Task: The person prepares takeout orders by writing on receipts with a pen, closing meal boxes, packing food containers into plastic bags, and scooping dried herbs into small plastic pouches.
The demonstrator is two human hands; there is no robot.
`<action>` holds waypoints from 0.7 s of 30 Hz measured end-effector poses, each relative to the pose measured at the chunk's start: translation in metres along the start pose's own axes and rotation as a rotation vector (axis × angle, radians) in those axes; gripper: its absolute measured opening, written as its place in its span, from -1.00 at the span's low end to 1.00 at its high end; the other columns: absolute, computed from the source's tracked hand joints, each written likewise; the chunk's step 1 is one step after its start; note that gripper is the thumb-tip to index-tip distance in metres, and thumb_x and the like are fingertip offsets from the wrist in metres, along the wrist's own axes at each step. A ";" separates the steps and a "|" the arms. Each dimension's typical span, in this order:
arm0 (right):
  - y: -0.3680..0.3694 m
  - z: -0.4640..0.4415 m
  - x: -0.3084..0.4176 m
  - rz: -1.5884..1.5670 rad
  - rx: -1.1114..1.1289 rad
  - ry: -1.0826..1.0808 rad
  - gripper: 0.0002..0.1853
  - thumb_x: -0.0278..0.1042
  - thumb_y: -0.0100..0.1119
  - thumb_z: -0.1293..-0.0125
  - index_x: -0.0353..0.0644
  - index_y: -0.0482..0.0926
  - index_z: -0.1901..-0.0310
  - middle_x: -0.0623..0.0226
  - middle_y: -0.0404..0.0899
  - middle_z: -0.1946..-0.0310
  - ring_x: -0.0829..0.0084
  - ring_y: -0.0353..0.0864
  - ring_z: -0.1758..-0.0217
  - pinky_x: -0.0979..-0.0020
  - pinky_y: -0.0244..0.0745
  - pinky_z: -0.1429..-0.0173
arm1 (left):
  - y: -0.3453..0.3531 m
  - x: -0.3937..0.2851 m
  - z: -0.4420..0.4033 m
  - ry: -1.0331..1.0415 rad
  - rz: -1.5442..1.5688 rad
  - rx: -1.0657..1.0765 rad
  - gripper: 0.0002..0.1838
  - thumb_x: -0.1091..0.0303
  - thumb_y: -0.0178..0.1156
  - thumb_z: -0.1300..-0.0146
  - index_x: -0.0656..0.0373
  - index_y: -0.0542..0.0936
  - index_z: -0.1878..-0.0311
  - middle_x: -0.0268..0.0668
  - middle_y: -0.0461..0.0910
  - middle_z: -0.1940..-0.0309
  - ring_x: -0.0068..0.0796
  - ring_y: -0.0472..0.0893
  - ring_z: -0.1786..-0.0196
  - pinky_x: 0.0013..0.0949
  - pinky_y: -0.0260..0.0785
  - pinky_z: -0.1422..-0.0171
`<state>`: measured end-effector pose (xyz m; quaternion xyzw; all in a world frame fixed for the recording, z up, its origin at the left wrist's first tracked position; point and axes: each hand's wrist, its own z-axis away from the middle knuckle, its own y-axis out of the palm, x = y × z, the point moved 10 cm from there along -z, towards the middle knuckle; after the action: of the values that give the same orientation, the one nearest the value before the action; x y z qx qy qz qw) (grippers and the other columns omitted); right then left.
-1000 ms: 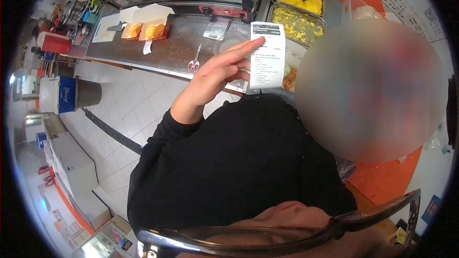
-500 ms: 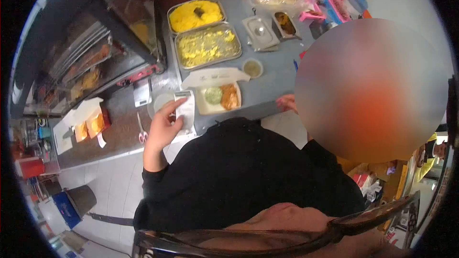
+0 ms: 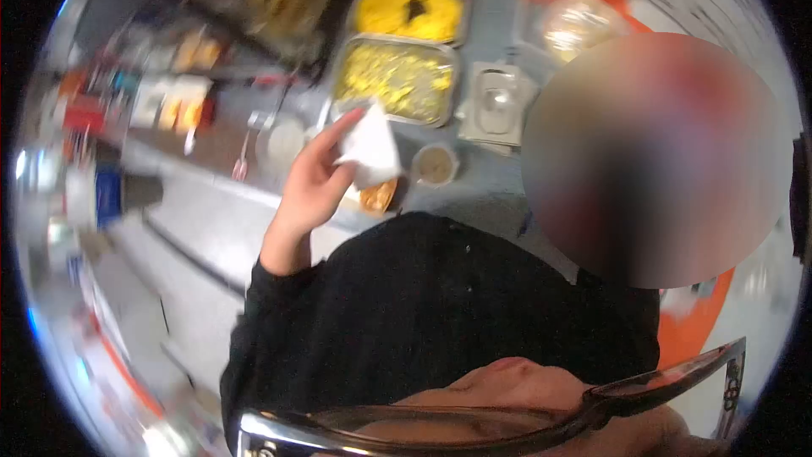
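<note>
Over the near edge of the grey counter [image 3: 486,176], L hand [image 3: 313,184] has a white paper slip [image 3: 374,151], index finger along its top L, thumb by its lower L edge. Fingers nearly closed on it, tho exact pinch pt is hard to tell w/ the motion blur. Slip partly covers boxed food [image 3: 378,197] just below. R hand out of view, can't tell its grip. Cup [image 3: 436,166] stands just R of slip; metal lid [image 3: 497,103] farther R. Beyond slip, scrambled yellow food [image 3: 389,72] in one tray, smoother yellow food [image 3: 393,10] in tray behind. Scissors [image 3: 241,167] lie L of hand, near round clear lid [image 3: 283,145].
</note>
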<state>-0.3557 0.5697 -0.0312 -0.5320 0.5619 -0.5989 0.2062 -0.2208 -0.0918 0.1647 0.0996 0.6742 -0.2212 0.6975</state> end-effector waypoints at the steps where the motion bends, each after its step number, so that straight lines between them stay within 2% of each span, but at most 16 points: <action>1: 0.044 -0.021 -0.015 0.389 0.275 -0.040 -0.63 -0.31 -0.05 -0.26 -0.28 0.59 -0.02 -0.12 0.59 0.04 0.04 0.55 -0.12 0.23 0.36 -0.27 | 0.004 -0.015 0.002 0.035 0.021 -0.019 -0.30 0.75 -0.11 -0.10 0.27 0.25 -0.41 -0.20 0.32 -0.35 -0.48 0.38 -0.28 -0.44 0.26 -0.29; 2: 0.071 -0.026 -0.035 0.354 0.395 -0.062 -0.54 -0.11 -0.10 -0.34 -0.28 0.58 -0.03 -0.17 0.58 0.03 0.06 0.52 -0.17 0.21 0.32 -0.29 | 0.005 -0.025 0.006 0.024 0.063 -0.031 -0.29 0.75 -0.12 -0.09 0.28 0.24 -0.41 -0.19 0.30 -0.37 -0.49 0.38 -0.29 -0.43 0.25 -0.30; 3: 0.061 -0.012 -0.005 0.059 0.317 -0.131 -0.44 0.07 -0.16 -0.36 -0.26 0.55 -0.09 -0.19 0.52 -0.04 0.00 0.48 -0.20 0.15 0.30 -0.31 | 0.007 -0.032 0.010 0.024 0.103 -0.035 -0.27 0.75 -0.12 -0.07 0.28 0.24 -0.42 -0.18 0.29 -0.38 -0.49 0.37 -0.30 -0.43 0.25 -0.31; 4: 0.141 -0.058 -0.090 0.290 0.323 -0.330 -0.41 0.12 -0.17 -0.36 -0.22 0.51 -0.15 -0.18 0.46 -0.13 -0.06 0.44 -0.23 0.09 0.26 -0.34 | 0.007 -0.040 0.013 0.086 0.089 -0.058 -0.28 0.73 -0.13 -0.09 0.26 0.23 -0.43 -0.19 0.31 -0.36 -0.52 0.38 -0.27 -0.44 0.25 -0.31; 5: 0.126 -0.045 -0.084 0.300 0.359 -0.110 -0.37 0.16 -0.13 -0.33 -0.24 0.49 -0.16 -0.19 0.42 -0.18 -0.11 0.42 -0.23 0.06 0.25 -0.34 | 0.008 -0.045 0.017 0.070 0.118 -0.096 -0.28 0.71 -0.13 -0.10 0.25 0.24 -0.43 -0.19 0.34 -0.32 -0.53 0.39 -0.24 -0.43 0.26 -0.31; 6: 0.106 -0.035 -0.058 0.345 0.338 -0.061 -0.44 0.04 -0.02 -0.27 -0.31 0.52 -0.07 -0.21 0.49 -0.07 -0.11 0.46 -0.18 0.06 0.31 -0.30 | 0.006 -0.049 0.020 0.073 0.086 -0.103 -0.28 0.71 -0.13 -0.10 0.24 0.24 -0.43 -0.19 0.34 -0.31 -0.52 0.40 -0.24 -0.43 0.26 -0.31; 7: 0.113 -0.039 -0.054 0.476 0.453 -0.133 -0.53 -0.12 0.06 -0.18 -0.34 0.54 0.01 -0.20 0.55 0.04 -0.10 0.51 -0.12 0.07 0.38 -0.23 | 0.006 -0.050 0.024 0.072 0.060 -0.102 -0.28 0.71 -0.13 -0.10 0.24 0.24 -0.43 -0.20 0.34 -0.30 -0.51 0.40 -0.23 -0.42 0.26 -0.31; 9: 0.093 -0.048 -0.057 0.377 0.339 -0.079 -0.60 -0.27 0.06 -0.11 -0.36 0.55 0.06 -0.19 0.59 0.10 -0.11 0.55 -0.06 0.08 0.42 -0.17 | -0.001 -0.047 0.032 0.044 0.065 -0.155 -0.26 0.66 -0.10 -0.05 0.23 0.25 -0.43 -0.18 0.31 -0.35 -0.43 0.38 -0.30 -0.34 0.21 -0.38; 10: 0.085 -0.052 -0.058 0.339 0.290 -0.062 -0.63 -0.29 0.05 -0.13 -0.33 0.57 0.08 -0.17 0.60 0.12 -0.08 0.58 -0.01 0.09 0.44 -0.12 | -0.002 -0.044 0.035 0.027 0.075 -0.164 -0.23 0.62 -0.07 0.00 0.23 0.25 -0.42 -0.16 0.28 -0.40 -0.35 0.35 -0.36 -0.27 0.16 -0.45; 12: 0.089 -0.061 -0.077 0.299 0.254 -0.040 -0.66 -0.31 0.05 -0.14 -0.30 0.58 0.09 -0.15 0.61 0.13 -0.06 0.60 0.03 0.09 0.46 -0.08 | -0.005 -0.043 0.039 0.044 0.069 -0.189 -0.24 0.60 -0.07 0.00 0.21 0.27 -0.42 -0.16 0.29 -0.39 -0.35 0.36 -0.35 -0.26 0.17 -0.44; 14: 0.076 -0.080 -0.103 0.187 0.069 -0.060 -0.67 -0.35 0.00 -0.17 -0.37 0.57 0.12 -0.16 0.62 0.15 0.00 0.62 0.05 0.11 0.48 -0.03 | -0.008 -0.045 0.047 0.075 0.065 -0.194 -0.24 0.59 -0.06 0.00 0.20 0.28 -0.42 -0.16 0.29 -0.39 -0.34 0.37 -0.34 -0.26 0.18 -0.44; 15: 0.072 -0.084 -0.107 0.188 0.066 -0.063 -0.67 -0.35 0.00 -0.17 -0.37 0.57 0.12 -0.16 0.62 0.15 0.00 0.62 0.05 0.11 0.48 -0.03 | -0.010 -0.046 0.052 0.085 0.050 -0.191 -0.25 0.57 -0.07 -0.01 0.19 0.29 -0.41 -0.16 0.30 -0.38 -0.33 0.37 -0.34 -0.25 0.18 -0.44; 17: 0.063 -0.076 -0.142 -0.337 0.112 0.371 -0.62 -0.30 0.03 -0.18 -0.50 0.52 0.11 -0.13 0.61 0.17 -0.05 0.60 0.08 0.16 0.47 -0.08 | -0.016 -0.046 0.066 0.101 0.041 -0.193 -0.25 0.55 -0.07 -0.01 0.19 0.29 -0.41 -0.15 0.30 -0.38 -0.31 0.38 -0.34 -0.25 0.18 -0.44; 18: 0.055 -0.073 -0.139 -0.334 0.107 0.365 -0.62 -0.30 0.03 -0.18 -0.50 0.52 0.11 -0.13 0.61 0.17 -0.05 0.60 0.08 0.16 0.47 -0.08 | -0.019 -0.046 0.073 0.116 0.029 -0.191 -0.26 0.55 -0.07 -0.02 0.19 0.29 -0.41 -0.15 0.30 -0.38 -0.31 0.37 -0.34 -0.24 0.19 -0.43; 20: 0.013 -0.069 -0.134 -0.728 -0.226 0.282 -0.62 -0.26 0.10 -0.14 -0.47 0.54 0.17 -0.07 0.60 0.31 0.17 0.60 0.24 0.13 0.53 0.22 | -0.024 -0.046 0.082 0.138 0.021 -0.188 -0.27 0.54 -0.07 -0.03 0.20 0.29 -0.41 -0.14 0.30 -0.37 -0.30 0.36 -0.35 -0.23 0.19 -0.43; 21: -0.001 -0.059 -0.115 -0.727 -0.237 0.274 -0.62 -0.26 0.10 -0.14 -0.47 0.54 0.17 -0.07 0.60 0.31 0.17 0.60 0.24 0.13 0.53 0.22 | -0.028 -0.046 0.091 0.136 0.046 -0.184 -0.27 0.54 -0.07 -0.04 0.21 0.28 -0.41 -0.14 0.29 -0.38 -0.31 0.36 -0.35 -0.24 0.18 -0.44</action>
<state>-0.3663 0.6940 -0.0653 -0.6315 0.4247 -0.6291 -0.1584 -0.1515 -0.1485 0.2204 0.0655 0.7351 -0.1349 0.6612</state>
